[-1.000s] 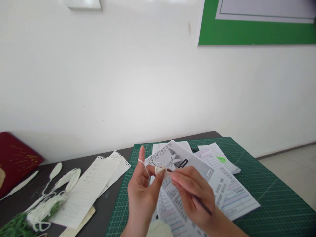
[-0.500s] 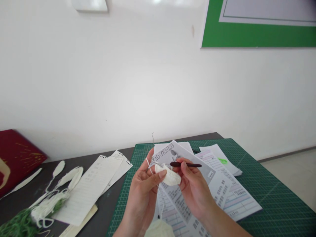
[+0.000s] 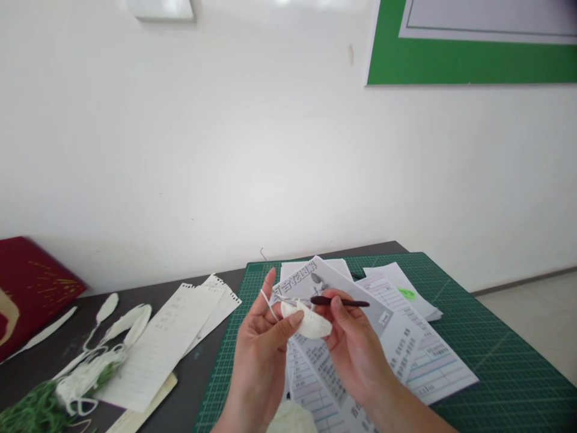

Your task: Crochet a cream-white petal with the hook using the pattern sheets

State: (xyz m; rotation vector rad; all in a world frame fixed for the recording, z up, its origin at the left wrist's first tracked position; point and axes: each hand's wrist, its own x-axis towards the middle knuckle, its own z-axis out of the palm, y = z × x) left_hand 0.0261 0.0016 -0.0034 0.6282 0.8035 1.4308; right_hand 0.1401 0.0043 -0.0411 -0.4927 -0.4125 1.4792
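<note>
My left hand (image 3: 261, 343) pinches a small white crocheted piece (image 3: 313, 323) between thumb and fingers, its index finger raised with white yarn (image 3: 269, 305) looped round it. In my right hand (image 3: 349, 343) is a crochet hook with a dark handle (image 3: 340, 301); its metal shaft points left to the upper edge of the crochet. Fingers of the right hand also touch the right end of the piece. A thin wire with a bent tip (image 3: 262, 254) sticks up behind my left index finger. Below my hands lies a ball of pale yarn (image 3: 293, 418), partly cut off.
Printed sheets (image 3: 433, 367) lie on a green cutting mat (image 3: 505, 361). To the left are handwritten notebook pages (image 3: 166, 337), white crocheted petals (image 3: 107, 307), green yarn (image 3: 33, 412) and a dark red folder (image 3: 36, 288). A white wall (image 3: 270, 150) rises behind the table.
My left index finger has straightened and tipped to the left, and the wire's bent tip has shifted left with it. The hook and crocheted piece have barely moved.
</note>
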